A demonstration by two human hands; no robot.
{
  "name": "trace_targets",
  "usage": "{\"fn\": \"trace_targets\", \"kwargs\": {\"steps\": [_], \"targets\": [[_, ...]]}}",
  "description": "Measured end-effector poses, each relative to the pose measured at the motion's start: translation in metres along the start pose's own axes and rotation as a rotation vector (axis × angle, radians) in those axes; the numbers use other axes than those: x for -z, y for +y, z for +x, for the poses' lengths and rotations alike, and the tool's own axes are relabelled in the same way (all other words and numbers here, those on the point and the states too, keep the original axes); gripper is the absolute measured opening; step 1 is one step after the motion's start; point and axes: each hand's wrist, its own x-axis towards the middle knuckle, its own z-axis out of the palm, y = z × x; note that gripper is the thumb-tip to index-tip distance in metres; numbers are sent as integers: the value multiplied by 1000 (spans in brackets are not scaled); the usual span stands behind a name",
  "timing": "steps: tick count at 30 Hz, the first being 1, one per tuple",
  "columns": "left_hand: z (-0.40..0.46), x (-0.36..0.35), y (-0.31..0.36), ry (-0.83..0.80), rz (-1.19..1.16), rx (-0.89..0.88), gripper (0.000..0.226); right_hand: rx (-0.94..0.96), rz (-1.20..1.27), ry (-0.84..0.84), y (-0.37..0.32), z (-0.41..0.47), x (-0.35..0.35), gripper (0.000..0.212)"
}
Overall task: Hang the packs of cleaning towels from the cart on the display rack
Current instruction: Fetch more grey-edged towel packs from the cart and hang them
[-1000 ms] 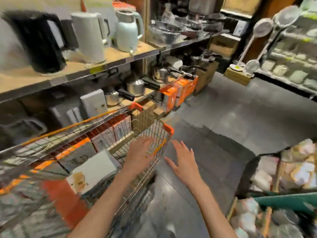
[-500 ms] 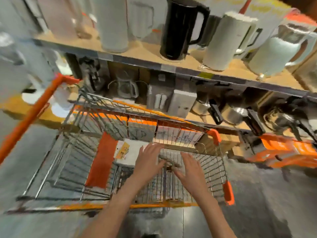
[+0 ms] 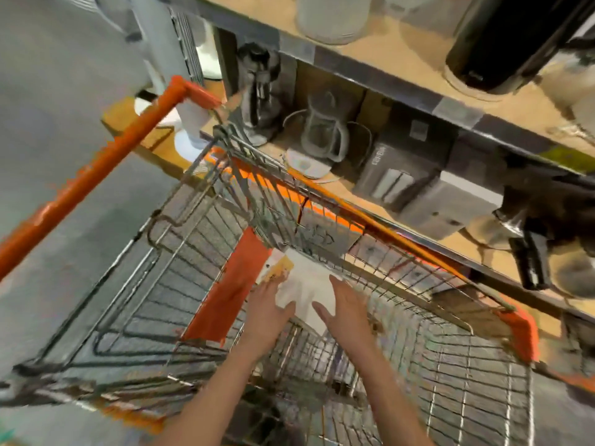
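shop aisle: left hand [image 3: 269, 309] and right hand [image 3: 346, 309], fingers straight, flank white pack [image 3: 306, 284]; label unreadable.

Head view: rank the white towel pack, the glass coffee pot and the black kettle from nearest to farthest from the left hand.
1. White towel pack, in the cart, right at the left hand's fingertips.
2. Glass coffee pot, on the lower shelf beyond the cart.
3. Black kettle, on the upper shelf, far right.

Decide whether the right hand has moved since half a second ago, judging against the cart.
Yes. The right hand has gone deeper into the cart, from the wire floor onto the white pack.
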Motion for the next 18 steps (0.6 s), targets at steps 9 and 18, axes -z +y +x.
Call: {"fn": "trace_targets", "kwargs": {"steps": [9,18], "targets": [[60,-67,-56,69,-155,199,64,63,74,-110,40,97,-55,73],[89,-128,-105,302,-293,507,73,130,148,-210,69,194,-116,81]]}}
